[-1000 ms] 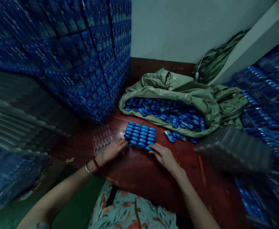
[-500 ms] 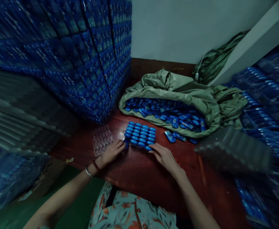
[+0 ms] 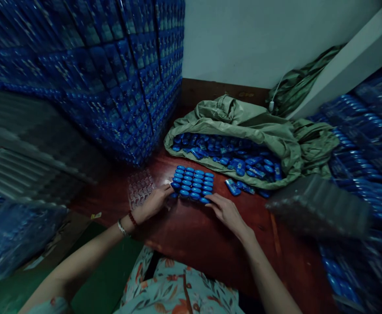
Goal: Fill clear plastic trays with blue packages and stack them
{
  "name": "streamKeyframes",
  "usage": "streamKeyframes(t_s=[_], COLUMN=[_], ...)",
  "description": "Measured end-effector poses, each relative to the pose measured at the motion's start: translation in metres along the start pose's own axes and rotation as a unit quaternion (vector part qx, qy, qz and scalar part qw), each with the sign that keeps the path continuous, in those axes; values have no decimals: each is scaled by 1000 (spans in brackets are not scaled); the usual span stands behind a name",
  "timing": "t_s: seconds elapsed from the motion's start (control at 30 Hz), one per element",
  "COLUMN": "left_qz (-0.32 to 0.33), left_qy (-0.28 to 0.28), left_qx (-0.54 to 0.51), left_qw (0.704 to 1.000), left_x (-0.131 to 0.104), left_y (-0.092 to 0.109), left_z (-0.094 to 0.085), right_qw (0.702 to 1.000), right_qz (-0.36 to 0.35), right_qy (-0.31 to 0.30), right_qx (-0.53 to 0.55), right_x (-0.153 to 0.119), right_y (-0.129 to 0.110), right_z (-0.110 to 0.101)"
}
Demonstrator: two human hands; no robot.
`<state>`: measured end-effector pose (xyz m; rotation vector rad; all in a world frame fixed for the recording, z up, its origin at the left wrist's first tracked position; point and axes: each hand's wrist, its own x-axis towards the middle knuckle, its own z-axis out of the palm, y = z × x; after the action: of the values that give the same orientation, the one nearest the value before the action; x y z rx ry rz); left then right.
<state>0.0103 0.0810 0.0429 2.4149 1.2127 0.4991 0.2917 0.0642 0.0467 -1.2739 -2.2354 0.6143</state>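
Several small blue containers [image 3: 191, 183] with glossy oval ends stand in close rows on the red table [image 3: 191, 231]. My left hand [image 3: 157, 201] is at the left side of the block, its fingers closed on the blue container at the near left corner. At the near right corner, my right hand [image 3: 226, 210] pinches the end container with thumb and fingertips. What holds the rows together underneath is hidden. Just left of my left hand lies a clear plastic tray [image 3: 140, 185] with moulded hollows.
Behind the block, a green sack [image 3: 243, 126] lies open with many loose blue containers inside; a few more [image 3: 232, 187] lie before its mouth. Tall stacks of blue packs [image 3: 138, 83] rise at left, others [image 3: 357, 161] at right. Grey stacked trays [image 3: 321, 205] sit near the right.
My left hand has shifted slightly up along the block's left side, and a blue container by its fingers now sits closer against the rows. My right hand stays at the near right corner.
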Motion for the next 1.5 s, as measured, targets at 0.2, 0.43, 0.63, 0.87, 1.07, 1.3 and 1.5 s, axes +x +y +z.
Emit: streamKeyframes(t_s=[0.2,0.43,0.63,0.87,1.07,1.3,1.5], left_qz=[-60,-65,-70,-90,-238,-300,-297], left_qy=[10,144,84,101,289,264,192], left_qx=[24,61,81,14,-33,-53,-145], left_qw=[998,986,991,991,927,915,924], left_x=[8,-6,25,35,84,125,77], left_y=[7,4,10,5,-60,-88,-40], left_z=[3,25,26,28,-24,-40,3], right_qw=[999,972,947,906,895,882,824], right_qz=[1,-52,-92,-126,-109,-9,153], right_qy=[13,107,235,46,-67,-50,-37], right_qx=[-35,-203,-199,-402,-427,-469,-544], right_x=[0,-15,41,231,306,272,181], right_y=[3,-3,-6,-36,-29,33,105], right_z=[2,9,-16,-30,-19,-159,-282])
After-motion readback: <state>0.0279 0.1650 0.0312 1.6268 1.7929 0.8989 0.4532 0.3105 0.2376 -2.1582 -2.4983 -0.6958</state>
